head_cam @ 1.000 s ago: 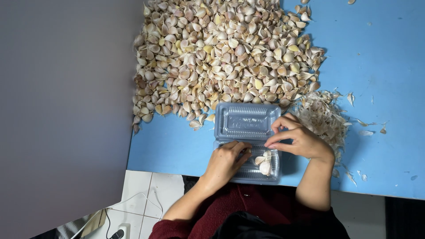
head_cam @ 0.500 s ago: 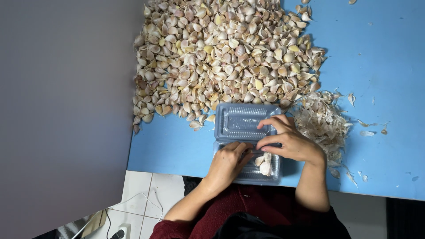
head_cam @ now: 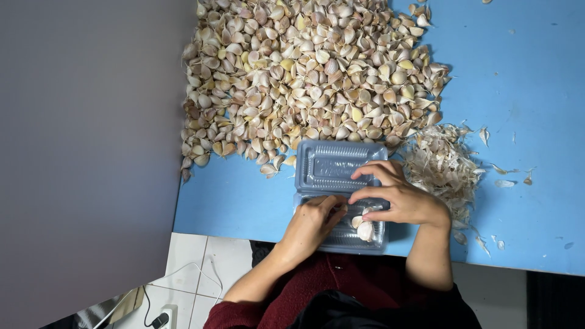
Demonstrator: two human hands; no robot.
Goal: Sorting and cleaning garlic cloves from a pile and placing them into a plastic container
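A clear plastic clamshell tray (head_cam: 332,163) lies open on the blue table (head_cam: 244,201), just in front of a big heap of unpeeled garlic cloves (head_cam: 304,79). Its near half holds a few pale peeled cloves (head_cam: 365,230). My left hand (head_cam: 312,222) rests on that near half with its fingers curled inward; whatever they enclose is hidden. My right hand (head_cam: 399,198) hovers over the tray's hinge and right side, fingers spread apart, thumb close to the peeled cloves, with nothing visible in it.
A pile of papery garlic skins (head_cam: 442,164) lies right of the tray, with loose flakes (head_cam: 506,183) scattered further right. The table's near edge (head_cam: 231,234) runs just under my wrists. A grey wall (head_cam: 85,152) bounds the left; a white power strip (head_cam: 163,317) lies on the floor.
My right hand has shifted a little left from the skin pile over the tray, its fingers spreading. My left hand has stayed on the tray's near half.
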